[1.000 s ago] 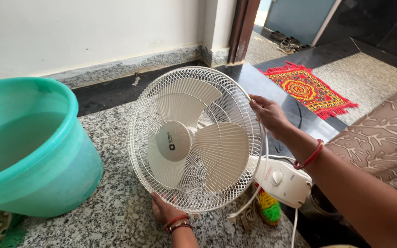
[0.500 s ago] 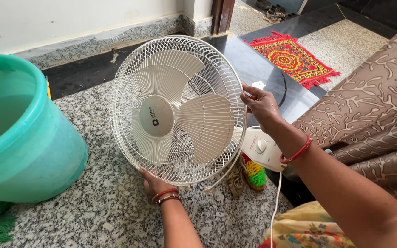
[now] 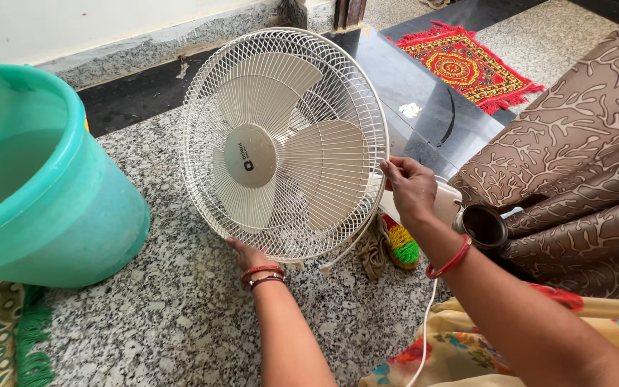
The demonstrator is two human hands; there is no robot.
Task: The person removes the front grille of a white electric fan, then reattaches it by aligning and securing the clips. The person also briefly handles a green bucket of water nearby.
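The white fan (image 3: 284, 143) sits tipped up on the speckled stone floor (image 3: 180, 315), and now it looks closer and bigger than a moment ago. My right hand (image 3: 411, 188) has slid down the side of the wire cage, and its fingers pinch the rim. My left hand (image 3: 248, 254) is under the bottom edge, holding it up; I cannot tell how its fingers curl. The fan has three pale blades and a round middle cap. A green tub (image 3: 37, 179) stands just beside it. A red mat (image 3: 467, 68) lies farther off.

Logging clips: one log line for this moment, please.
left hand: under fan grille rim | right hand: fingers pinch grille edge | teal bucket beside
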